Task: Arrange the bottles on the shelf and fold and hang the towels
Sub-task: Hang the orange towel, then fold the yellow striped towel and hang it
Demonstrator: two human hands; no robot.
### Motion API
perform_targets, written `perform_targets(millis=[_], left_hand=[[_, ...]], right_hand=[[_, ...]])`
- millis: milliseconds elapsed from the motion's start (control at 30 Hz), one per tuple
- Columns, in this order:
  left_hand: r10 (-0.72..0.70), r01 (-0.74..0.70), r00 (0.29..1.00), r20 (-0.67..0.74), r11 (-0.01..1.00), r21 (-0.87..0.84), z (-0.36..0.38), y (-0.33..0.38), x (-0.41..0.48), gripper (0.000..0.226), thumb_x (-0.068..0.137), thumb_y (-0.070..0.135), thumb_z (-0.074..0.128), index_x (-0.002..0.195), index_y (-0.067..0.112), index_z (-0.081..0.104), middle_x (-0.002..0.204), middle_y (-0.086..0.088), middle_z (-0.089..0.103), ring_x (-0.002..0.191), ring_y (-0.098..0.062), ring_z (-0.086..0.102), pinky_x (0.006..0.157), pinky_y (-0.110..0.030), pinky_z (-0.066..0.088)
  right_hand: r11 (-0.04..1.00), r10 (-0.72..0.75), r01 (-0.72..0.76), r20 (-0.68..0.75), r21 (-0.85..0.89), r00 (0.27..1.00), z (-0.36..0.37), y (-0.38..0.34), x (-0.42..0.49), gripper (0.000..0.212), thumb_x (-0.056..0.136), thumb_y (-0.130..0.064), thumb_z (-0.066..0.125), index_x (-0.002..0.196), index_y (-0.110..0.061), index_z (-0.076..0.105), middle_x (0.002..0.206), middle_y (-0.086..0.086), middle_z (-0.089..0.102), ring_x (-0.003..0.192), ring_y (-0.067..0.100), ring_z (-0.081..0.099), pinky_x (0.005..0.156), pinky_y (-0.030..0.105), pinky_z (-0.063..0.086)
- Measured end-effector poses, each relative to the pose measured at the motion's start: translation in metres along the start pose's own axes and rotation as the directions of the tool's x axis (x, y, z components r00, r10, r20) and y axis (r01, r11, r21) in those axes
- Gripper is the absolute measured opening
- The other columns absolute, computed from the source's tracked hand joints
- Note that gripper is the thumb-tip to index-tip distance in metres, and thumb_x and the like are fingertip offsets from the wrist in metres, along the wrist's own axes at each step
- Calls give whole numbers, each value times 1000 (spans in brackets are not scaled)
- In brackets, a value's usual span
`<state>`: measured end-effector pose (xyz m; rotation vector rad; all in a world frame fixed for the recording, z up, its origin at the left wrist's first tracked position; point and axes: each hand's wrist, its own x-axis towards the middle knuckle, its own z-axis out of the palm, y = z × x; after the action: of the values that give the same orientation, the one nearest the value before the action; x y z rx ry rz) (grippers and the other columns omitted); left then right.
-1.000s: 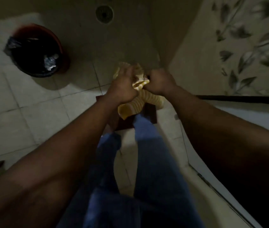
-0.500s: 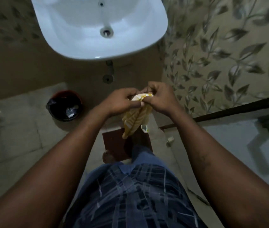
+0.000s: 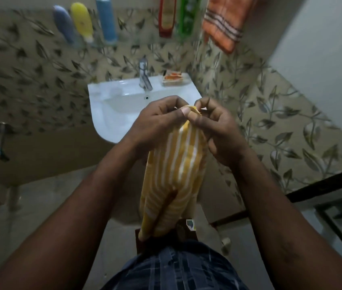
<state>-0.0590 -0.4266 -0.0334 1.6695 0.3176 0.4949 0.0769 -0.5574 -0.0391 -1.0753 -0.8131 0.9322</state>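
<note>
— Head view: where's the yellow striped towel [image 3: 174, 176]?

— Pinched at its top edge by both the left hand [image 3: 157, 124] and right hand [image 3: 218, 130], hanging lengthwise toward six o'clock.

— And the hanging spot?

— Probably by the orange towel [image 3: 224, 24], one o'clock, nearer the right hand.

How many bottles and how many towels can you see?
Bottles: 5 (grey, yellow, blue, red, green)
Towels: 2 (orange hanging, yellow striped held by left hand and right hand)
Total: 7
</note>
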Motion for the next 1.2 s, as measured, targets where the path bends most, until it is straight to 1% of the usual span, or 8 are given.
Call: perform_targets(millis=[133,300,500,700,800,900,1067,1200], left_hand=[[38,-36,998,-49,998,45,-7,17,9,19,94,31,71,92,13,76,92,-18,73,84,-22,64,81,-42,50],[54,-48,994,-99,997,61,-26,31,8,22,98,26,70,81,14,70,77,0,65,72,-14,60,69,-26,50],[-13,22,995,-98,996,90,-44,24,3,28,87,35,82,92,12,68,85,1,67,78,-12,61,72,-25,50],[-30,38,998,-60,990,137,-20,11,6,21,92,29,77,107,15,79,106,-14,78,103,-37,74,98,-60,56],[9,0,983,-182,999,50,-19,11,11,14,92,33,73,93,22,81,95,-6,78,89,-25,73,79,-40,58],[-21,-9,963,-267,994,-110,-26,13,16,18,100,21,65,87,20,77,81,6,72,77,-8,66,72,-23,53],[-100,36,932,-347,982,-184,-42,-2,17,28,95,35,63,94,8,71,84,-8,65,78,-20,59,71,-35,51],[-177,177,963,-204,984,-20,-25,-20,11,24,92,48,74,98,26,70,83,8,69,73,-8,63,65,-27,49]], right_hand=[[994,-9,11,18,-113,1000,-7,-11,14,16,89,-9,74,97,-15,61,83,1,64,74,14,56,66,31,41],[964,37,-21,54,-265,998,-23,-11,18,17,87,-12,75,98,-2,66,93,19,67,87,29,63,81,42,53],[952,-50,51,10,-303,999,-19,-13,20,6,98,-15,67,97,-10,70,91,7,70,85,22,65,78,35,56],[852,-233,212,17,-479,972,2,-25,36,19,90,-31,76,83,-13,74,79,6,71,74,16,63,70,38,53],[845,-172,159,23,-511,985,-8,-17,39,34,84,-34,82,85,-3,69,75,15,65,68,19,57,64,36,48],[803,11,-2,12,-596,1000,-26,0,36,49,76,-48,85,89,-2,71,89,25,71,73,39,68,70,51,59],[892,10,-48,-85,-450,996,-48,18,28,33,93,-32,72,97,2,72,95,27,71,85,29,67,85,63,56],[909,-119,51,-141,-414,983,-44,4,33,24,96,-25,71,101,-1,74,93,15,72,84,25,65,78,48,57]])
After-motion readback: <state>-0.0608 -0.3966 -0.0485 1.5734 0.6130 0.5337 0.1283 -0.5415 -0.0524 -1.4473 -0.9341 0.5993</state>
